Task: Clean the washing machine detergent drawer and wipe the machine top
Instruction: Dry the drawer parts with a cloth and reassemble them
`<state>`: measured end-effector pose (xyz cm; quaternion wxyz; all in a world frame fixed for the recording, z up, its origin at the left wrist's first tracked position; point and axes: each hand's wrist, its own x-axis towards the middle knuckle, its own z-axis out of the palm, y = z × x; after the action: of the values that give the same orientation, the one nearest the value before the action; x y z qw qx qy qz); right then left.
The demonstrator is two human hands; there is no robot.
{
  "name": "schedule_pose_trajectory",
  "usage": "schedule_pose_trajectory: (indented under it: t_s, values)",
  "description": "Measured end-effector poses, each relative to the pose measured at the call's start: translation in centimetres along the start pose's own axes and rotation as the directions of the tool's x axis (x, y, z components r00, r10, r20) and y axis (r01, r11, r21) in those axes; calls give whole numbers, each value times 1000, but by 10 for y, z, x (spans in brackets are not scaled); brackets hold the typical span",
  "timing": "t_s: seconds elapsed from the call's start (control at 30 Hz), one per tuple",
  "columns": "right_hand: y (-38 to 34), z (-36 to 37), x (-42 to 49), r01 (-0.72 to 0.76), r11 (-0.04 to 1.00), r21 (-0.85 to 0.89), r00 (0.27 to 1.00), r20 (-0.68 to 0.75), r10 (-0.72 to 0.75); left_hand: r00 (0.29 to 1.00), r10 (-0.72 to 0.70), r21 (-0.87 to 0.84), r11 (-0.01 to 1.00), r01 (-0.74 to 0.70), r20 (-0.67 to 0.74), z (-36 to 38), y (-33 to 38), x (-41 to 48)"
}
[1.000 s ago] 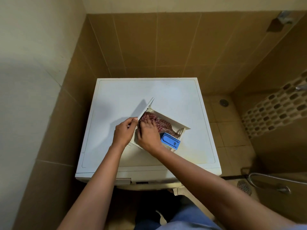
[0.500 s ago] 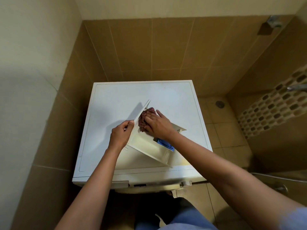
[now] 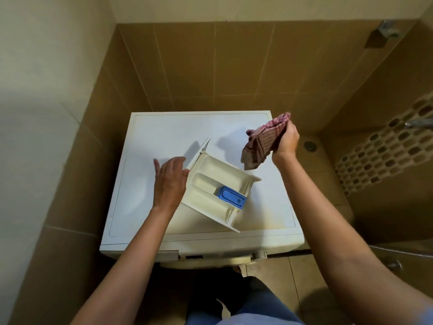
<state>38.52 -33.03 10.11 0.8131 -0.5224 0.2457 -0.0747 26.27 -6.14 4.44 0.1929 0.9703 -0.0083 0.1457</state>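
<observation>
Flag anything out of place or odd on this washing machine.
The detergent drawer lies out of its slot, askew on the machine top. Yellowish staining marks the top's front right corner. The right hand grips the cloth.

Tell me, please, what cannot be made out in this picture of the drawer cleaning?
All in the head view:
- the left hand: palm hidden by its own back, so contact with the drawer is unclear.
- the machine front: hidden below the top's front edge.
- the blue insert: markings too small to read.
- the metal fitting: cut off by the right edge.
</observation>
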Motion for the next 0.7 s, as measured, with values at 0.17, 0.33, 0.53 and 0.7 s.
schedule_pose_trajectory:
  t_s: [0.17,0.33,0.53,0.7]
  values:
    - [21,-18,-8,434,447,-782,850,520,84,874,275,-193,958,-213,400,-5,36,-22]
    - [68,-45,-18,627,-69,-776,694,516,502,605,329,-46,900,-434,725,19,39,-53]
    - [63,-64,-17,509,123,-852,789,519,330,773,349,16,907,-421,530,29,29,-59]
    - [23,-57,-23,419,318,-850,840,496,219,860,413,-157,911,-382,299,16,22,-48]
